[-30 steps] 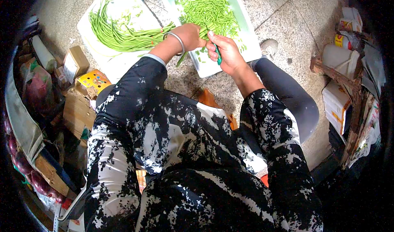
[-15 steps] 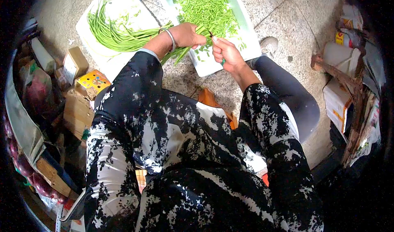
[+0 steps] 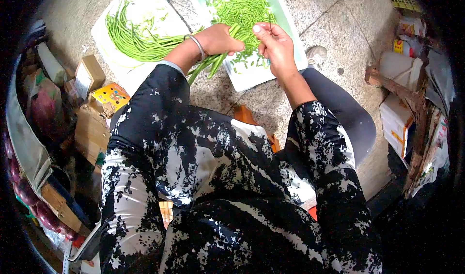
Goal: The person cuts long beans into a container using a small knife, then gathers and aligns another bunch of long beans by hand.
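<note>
My left hand [image 3: 218, 40], wearing a bangle at the wrist, is closed around a bunch of long green beans [image 3: 140, 44]. Their long ends trail left over a white board, and the gripped ends point toward the tub. To its right, a short gap away, my right hand [image 3: 278, 46] is closed on what looks like a small knife [image 3: 270, 22]; only its thin dark blade shows clearly above the fingers. Beneath both hands, cut bean pieces [image 3: 240, 7] fill much of a white rectangular tub [image 3: 244, 84].
The white board [image 3: 109, 56] lies on the speckled floor, left of the tub. Cartons and a yellow box [image 3: 110, 95] crowd the left side. At right stand a rusty frame [image 3: 411, 97] and a white box [image 3: 395, 119]. A shoe [image 3: 317, 55] rests right of the tub.
My right hand has moved up and slightly right, away from the bean ends, and turned so the dark blade points upward. My left hand stays nearly in place, still holding the beans.
</note>
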`<action>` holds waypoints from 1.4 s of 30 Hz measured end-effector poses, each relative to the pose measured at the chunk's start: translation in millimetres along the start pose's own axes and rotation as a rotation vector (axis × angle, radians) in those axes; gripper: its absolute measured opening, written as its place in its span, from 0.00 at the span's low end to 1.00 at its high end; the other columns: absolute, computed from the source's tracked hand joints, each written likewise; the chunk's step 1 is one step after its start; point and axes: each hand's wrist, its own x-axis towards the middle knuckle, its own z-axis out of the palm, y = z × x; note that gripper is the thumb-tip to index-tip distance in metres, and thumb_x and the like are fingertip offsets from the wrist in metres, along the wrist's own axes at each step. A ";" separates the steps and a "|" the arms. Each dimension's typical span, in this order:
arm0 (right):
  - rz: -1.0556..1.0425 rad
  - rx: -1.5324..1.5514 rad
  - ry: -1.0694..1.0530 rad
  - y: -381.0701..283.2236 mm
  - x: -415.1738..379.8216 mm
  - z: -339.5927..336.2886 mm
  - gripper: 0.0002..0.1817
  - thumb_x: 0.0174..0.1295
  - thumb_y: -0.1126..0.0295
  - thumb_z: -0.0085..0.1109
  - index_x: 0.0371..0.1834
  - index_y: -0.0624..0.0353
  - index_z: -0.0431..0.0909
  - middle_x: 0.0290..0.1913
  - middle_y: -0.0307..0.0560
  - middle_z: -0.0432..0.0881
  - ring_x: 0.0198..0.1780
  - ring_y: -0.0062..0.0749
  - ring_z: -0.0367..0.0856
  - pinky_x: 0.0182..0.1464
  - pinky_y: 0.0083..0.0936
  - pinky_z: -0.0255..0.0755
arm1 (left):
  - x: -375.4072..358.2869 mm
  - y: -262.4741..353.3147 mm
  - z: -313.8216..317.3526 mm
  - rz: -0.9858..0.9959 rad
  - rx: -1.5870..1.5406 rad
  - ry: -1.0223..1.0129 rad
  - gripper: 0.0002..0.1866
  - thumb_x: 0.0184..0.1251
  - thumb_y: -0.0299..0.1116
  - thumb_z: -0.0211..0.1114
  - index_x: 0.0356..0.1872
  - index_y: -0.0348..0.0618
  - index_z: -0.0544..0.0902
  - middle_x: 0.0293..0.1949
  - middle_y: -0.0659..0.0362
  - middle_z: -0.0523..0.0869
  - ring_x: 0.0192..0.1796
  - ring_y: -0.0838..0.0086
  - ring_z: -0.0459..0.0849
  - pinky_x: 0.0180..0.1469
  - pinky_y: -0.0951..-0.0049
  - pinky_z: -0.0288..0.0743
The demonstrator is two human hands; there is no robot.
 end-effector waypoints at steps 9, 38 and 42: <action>-0.634 -0.764 -0.131 -14.7 -1.8 14.6 0.12 0.43 0.66 0.67 0.30 0.59 0.80 0.26 0.42 0.76 0.29 0.29 0.74 0.33 0.21 0.68 | -5.2 -7.8 -1.3 -0.002 -0.010 0.059 0.16 0.35 0.45 0.63 0.11 0.41 0.79 0.14 0.59 0.78 0.19 0.74 0.74 0.24 0.75 0.66; -0.344 -0.514 -0.332 -41.9 -1.7 36.0 0.08 0.55 0.78 0.54 0.39 0.63 0.74 0.35 0.45 0.80 0.32 0.23 0.79 0.33 0.17 0.73 | -56.8 -18.5 -29.9 0.056 -0.141 0.085 0.11 0.44 0.39 0.61 0.23 0.40 0.78 0.15 0.63 0.78 0.20 0.79 0.75 0.27 0.78 0.69; -0.555 -1.105 -0.403 -58.8 -3.3 39.6 0.13 0.55 0.75 0.56 0.45 0.57 0.76 0.39 0.40 0.80 0.34 0.18 0.77 0.35 0.19 0.73 | -54.3 -11.8 -28.8 0.026 -0.129 0.088 0.11 0.43 0.38 0.60 0.23 0.40 0.78 0.15 0.61 0.79 0.20 0.75 0.77 0.28 0.75 0.70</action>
